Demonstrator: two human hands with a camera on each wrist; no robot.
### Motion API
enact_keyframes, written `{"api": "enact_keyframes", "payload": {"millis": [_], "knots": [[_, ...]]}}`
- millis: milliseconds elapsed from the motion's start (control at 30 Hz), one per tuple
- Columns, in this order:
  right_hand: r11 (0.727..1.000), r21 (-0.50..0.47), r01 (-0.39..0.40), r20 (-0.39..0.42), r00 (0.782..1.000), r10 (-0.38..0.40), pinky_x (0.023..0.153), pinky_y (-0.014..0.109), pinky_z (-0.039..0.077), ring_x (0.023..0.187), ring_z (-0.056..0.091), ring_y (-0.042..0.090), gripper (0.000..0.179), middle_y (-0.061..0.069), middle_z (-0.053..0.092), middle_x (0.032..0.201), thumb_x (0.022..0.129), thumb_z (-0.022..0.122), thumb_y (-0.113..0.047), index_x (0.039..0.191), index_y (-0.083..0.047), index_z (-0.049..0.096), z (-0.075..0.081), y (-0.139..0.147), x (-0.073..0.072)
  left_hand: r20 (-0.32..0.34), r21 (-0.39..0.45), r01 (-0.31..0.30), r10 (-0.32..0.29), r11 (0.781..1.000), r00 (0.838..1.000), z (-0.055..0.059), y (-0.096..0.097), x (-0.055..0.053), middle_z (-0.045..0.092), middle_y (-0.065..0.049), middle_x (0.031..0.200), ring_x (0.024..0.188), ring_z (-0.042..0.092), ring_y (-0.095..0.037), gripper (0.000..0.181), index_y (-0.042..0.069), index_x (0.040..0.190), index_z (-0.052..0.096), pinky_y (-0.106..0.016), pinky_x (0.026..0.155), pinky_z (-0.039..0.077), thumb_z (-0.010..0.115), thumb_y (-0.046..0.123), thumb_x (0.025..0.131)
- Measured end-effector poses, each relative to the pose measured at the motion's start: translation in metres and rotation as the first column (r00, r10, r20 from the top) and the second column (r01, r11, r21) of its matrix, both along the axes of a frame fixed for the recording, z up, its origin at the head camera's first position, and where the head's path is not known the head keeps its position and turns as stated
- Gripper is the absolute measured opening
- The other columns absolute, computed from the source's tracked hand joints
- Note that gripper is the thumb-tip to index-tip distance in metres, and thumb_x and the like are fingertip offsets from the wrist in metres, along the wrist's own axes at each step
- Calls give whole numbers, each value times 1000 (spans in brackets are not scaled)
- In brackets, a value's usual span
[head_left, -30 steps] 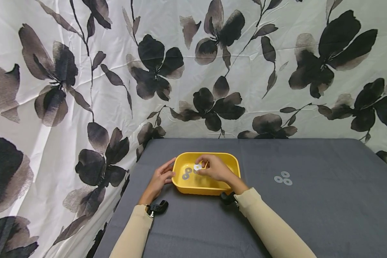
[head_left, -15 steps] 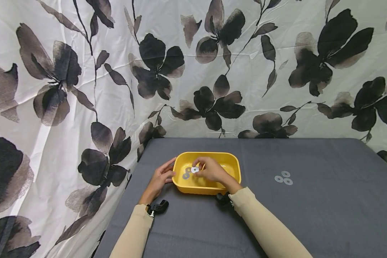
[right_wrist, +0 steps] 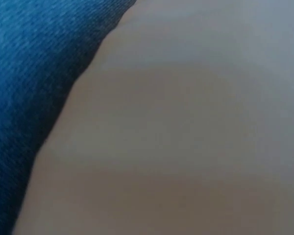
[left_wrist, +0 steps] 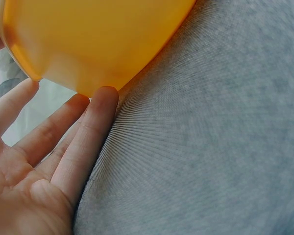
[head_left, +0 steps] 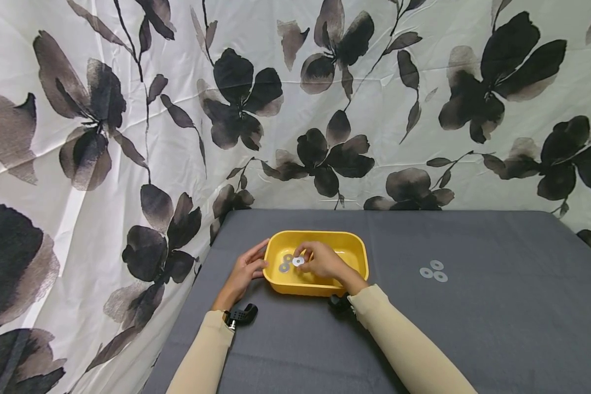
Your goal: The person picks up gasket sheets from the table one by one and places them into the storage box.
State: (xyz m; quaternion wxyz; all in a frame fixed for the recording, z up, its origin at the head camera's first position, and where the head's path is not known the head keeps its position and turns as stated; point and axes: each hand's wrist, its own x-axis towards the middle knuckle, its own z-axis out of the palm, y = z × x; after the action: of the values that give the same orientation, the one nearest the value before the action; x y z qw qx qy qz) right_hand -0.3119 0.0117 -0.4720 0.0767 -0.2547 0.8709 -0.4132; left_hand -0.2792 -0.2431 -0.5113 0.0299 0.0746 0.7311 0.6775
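Note:
A yellow tray stands on the grey cloth. My left hand touches its left end; in the left wrist view the fingers lie fairly straight against the yellow wall. Over the tray's inside, my right hand pinches a shiny washer between thumb and fingertips. Just left of it, two more flat washers lie on the tray floor, a duller washer behind and a silver washer in front. A blurred pale surface fills most of the right wrist view and hides the right hand's fingers there.
To the right of the tray, three pale washers lie close together on the grey tablecloth. A floral curtain hangs behind and to the left of the table.
My right hand has shifted slightly left and down inside the tray with the washer between its fingers. The left hand stays at the tray's end.

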Motion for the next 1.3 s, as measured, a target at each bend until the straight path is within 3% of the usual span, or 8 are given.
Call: {"api": "enact_keyframes", "payload": {"millis": [833, 1133, 1300], "knots": [[997, 74, -7, 35, 999, 4, 71, 28, 44, 77, 54, 18, 24, 4, 62, 85, 85, 81, -8, 108, -8, 73, 5, 3, -5, 22, 9, -11, 10, 1000, 1000, 6, 6, 1, 53, -17, 152, 128, 60, -39, 63, 26, 153, 49, -32, 83, 62, 60, 8, 94], [997, 12, 80, 23, 997, -80, 61, 27, 42, 68, 51, 18, 16, 5, 63, 87, 93, 72, -9, 109, -9, 73, 13, 9, -1, 33, 0, -20, 20, 1000, 999, 6, 6, 0, 55, -16, 151, 125, 62, -33, 62, 27, 153, 50, -33, 83, 62, 61, 8, 94], [997, -78, 20, -17, 1000, -21, 58, 26, 42, 64, 49, 16, 18, 5, 61, 85, 94, 70, -11, 111, -5, 71, 27, 29, 3, 30, 6, -11, 11, 1000, 1000, 6, 7, -1, 54, -16, 152, 129, 60, -37, 62, 27, 153, 49, -32, 82, 62, 61, 9, 94]]}}
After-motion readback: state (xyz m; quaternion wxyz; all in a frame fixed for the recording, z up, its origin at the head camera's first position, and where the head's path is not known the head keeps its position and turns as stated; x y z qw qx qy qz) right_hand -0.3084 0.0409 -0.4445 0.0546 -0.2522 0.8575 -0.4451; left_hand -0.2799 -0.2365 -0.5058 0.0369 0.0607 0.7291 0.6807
